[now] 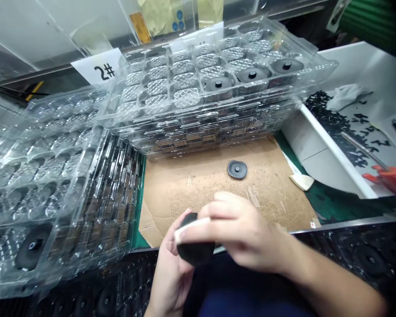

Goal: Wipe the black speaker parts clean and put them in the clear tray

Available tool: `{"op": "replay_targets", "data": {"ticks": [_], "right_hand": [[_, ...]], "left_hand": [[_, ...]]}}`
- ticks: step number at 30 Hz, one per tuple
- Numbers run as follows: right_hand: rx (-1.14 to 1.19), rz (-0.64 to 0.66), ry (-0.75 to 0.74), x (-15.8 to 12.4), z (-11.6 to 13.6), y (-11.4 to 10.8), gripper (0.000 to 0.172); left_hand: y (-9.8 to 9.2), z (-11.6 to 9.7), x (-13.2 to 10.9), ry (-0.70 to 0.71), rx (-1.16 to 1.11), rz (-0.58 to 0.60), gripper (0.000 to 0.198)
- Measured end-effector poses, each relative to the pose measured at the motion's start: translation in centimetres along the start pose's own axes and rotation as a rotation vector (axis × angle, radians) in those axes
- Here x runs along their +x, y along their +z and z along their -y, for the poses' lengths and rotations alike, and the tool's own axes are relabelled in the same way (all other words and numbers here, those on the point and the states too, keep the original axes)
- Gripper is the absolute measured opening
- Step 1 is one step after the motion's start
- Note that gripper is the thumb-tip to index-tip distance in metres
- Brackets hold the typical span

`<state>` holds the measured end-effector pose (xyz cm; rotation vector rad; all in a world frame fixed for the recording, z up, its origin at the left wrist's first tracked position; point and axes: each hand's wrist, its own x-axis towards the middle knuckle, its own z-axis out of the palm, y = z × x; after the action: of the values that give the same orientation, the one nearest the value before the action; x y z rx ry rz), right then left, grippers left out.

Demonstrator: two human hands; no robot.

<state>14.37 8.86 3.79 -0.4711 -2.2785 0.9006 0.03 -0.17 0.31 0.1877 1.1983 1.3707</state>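
Note:
Low in front of me, my left hand (176,266) is closed around a black rounded part (195,253), holding it by its side and from below. My right hand (240,229) reaches over that part with bent fingers. A white flat piece (193,228) lies along its fingers, against the part's upper face; whether it is a pad or a finger cover I cannot make out. Beyond my hands, a dark oval disc (237,169) with a small central stud rests on the cardboard sheet (185,189).
Stacked clear plastic trays (185,97) stand behind the cardboard, a few dark discs in the top one. Another tray stack (53,167) is at left. On the right are a white bin (336,154) with small black pieces, a red-handled screwdriver (387,174) and a cream wedge (302,180).

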Motion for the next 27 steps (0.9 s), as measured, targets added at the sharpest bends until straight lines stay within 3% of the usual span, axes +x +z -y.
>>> {"op": "replay_targets", "data": {"ticks": [3,6,8,12,14,16,19,21,22,23,26,27], "right_hand": [[0.163,0.167,0.296,-1.6,-0.7,0.2,0.029],[0.453,0.292,0.444,-4.2,-1.3,0.4,0.020],[0.494,0.201,0.554,-5.4,-1.6,0.7,0.017],[0.363,-0.190,0.729,-5.1,-1.4,0.8,0.017],[0.323,-0.305,0.670,-3.7,-0.5,0.8,0.020],[0.280,-0.325,0.479,-2.2,0.6,1.1,0.025],[0.211,-0.117,0.238,-0.4,1.8,1.8,0.027],[0.163,0.093,0.250,0.4,1.8,2.4,0.020],[0.138,0.134,0.287,0.8,1.7,2.7,0.020],[0.112,0.112,0.306,1.1,1.5,2.9,0.020],[0.070,-0.147,0.245,1.5,1.1,3.5,0.029],[0.095,-0.162,0.220,1.4,1.1,3.4,0.030]], "left_hand": [[-1.0,-0.2,0.2,-0.059,-0.054,0.020,0.066],[-1.5,-0.4,0.5,-0.064,-0.113,0.094,0.050],[-1.5,-0.4,0.6,-0.071,-0.136,0.148,0.048],[-1.0,-0.2,0.8,-0.109,-0.138,0.211,0.048],[-1.0,0.1,0.7,-0.097,-0.150,0.228,0.052],[-1.1,0.5,0.7,-0.089,-0.161,0.222,0.055],[-1.7,1.0,0.8,-0.103,-0.147,0.155,0.054],[-2.2,1.3,0.9,-0.077,-0.129,0.089,0.051],[-2.3,1.5,0.9,-0.051,-0.123,0.069,0.051],[-2.4,1.6,0.9,-0.029,-0.117,0.063,0.053],[-2.3,1.7,1.0,-0.021,-0.114,0.104,0.059],[-2.3,1.6,1.0,-0.026,-0.116,0.102,0.059]]}}
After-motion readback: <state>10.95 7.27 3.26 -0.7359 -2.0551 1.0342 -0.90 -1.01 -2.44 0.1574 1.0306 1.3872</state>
